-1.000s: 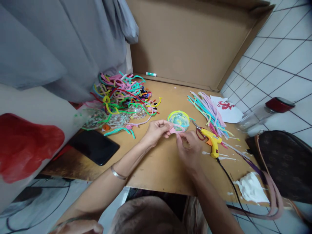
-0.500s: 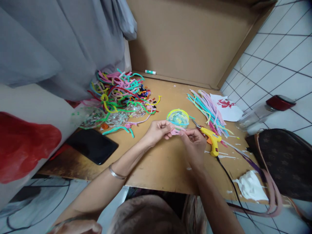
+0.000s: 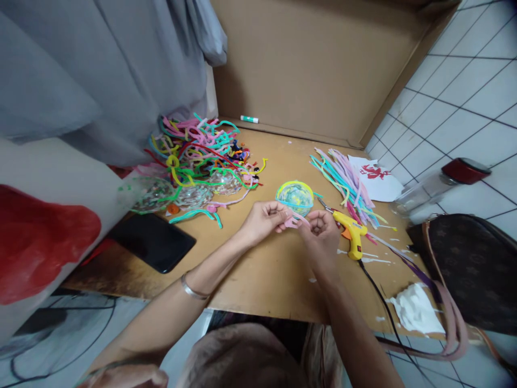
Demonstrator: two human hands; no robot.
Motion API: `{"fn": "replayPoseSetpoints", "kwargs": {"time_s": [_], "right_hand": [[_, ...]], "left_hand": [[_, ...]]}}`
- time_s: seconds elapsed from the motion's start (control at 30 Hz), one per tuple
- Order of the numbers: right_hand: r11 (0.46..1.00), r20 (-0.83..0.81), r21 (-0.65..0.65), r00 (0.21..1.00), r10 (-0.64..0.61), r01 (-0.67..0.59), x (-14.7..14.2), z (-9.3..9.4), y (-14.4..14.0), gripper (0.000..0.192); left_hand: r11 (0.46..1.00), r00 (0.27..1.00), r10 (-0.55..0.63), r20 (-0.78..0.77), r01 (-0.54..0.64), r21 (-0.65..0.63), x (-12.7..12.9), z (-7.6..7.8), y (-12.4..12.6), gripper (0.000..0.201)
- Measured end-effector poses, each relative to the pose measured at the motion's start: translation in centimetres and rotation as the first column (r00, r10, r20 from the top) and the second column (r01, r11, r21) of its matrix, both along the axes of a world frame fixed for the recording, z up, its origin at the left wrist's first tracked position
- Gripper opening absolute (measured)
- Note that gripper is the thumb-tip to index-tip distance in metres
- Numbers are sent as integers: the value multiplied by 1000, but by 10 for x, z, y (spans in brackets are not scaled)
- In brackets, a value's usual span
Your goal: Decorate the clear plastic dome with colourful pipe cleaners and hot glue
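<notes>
Between my two hands is a bent pink pipe cleaner [image 3: 298,220], its strands looped side by side. My left hand [image 3: 266,220] pinches its left end between thumb and fingers. At its right end, my right hand [image 3: 321,229] is closed on it with thumb and fingertips. Just beyond my fingers sits a round clear bowl-like piece [image 3: 295,196] with a mottled green, white and yellow filling, a yellow pipe cleaner arched over its far rim and a blue one across its front. A yellow hot glue gun [image 3: 352,230] lies to the right of my right hand.
A tangled heap of coloured pipe cleaners [image 3: 197,143] and clear domes [image 3: 194,195] lies left, with a black phone [image 3: 155,242] nearer. Straight pipe cleaners [image 3: 345,183], a bottle [image 3: 440,183], a brown bag [image 3: 468,269] and crumpled tissue [image 3: 418,308] are right. Cardboard [image 3: 307,70] stands behind.
Both hands have shifted very slightly toward me with the pink pipe cleaner. My right fingers have changed their bend a little, and more of the loop shows. Everything else lies as before.
</notes>
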State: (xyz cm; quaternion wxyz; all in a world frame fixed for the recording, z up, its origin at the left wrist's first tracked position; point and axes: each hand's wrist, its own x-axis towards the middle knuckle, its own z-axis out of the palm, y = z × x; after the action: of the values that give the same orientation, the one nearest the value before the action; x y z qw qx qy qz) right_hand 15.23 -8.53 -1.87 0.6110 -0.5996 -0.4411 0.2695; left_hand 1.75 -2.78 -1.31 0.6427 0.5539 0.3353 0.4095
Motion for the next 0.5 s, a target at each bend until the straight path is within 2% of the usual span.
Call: {"fn": "replayPoseSetpoints", "kwargs": {"time_s": [0.13,0.3,0.37,0.5], "right_hand": [[1000,-16,-17,1000,15,-16,1,1,-1,20],[992,-196,35,973,124,-120,6,0,-2,20],[986,-233,17,959,163,-164,6,-1,-1,20],[977,-174,-32,963,204,-212,2,2,-2,19]], "left_hand": [[1000,1000,19,6,-19,7,1,0,0,43],[992,990,116,77,-112,-49,-2,1,4,44],[988,983,147,106,-140,-73,-3,2,6,44],[988,982,140,130,-129,-90,-3,2,6,45]]}}
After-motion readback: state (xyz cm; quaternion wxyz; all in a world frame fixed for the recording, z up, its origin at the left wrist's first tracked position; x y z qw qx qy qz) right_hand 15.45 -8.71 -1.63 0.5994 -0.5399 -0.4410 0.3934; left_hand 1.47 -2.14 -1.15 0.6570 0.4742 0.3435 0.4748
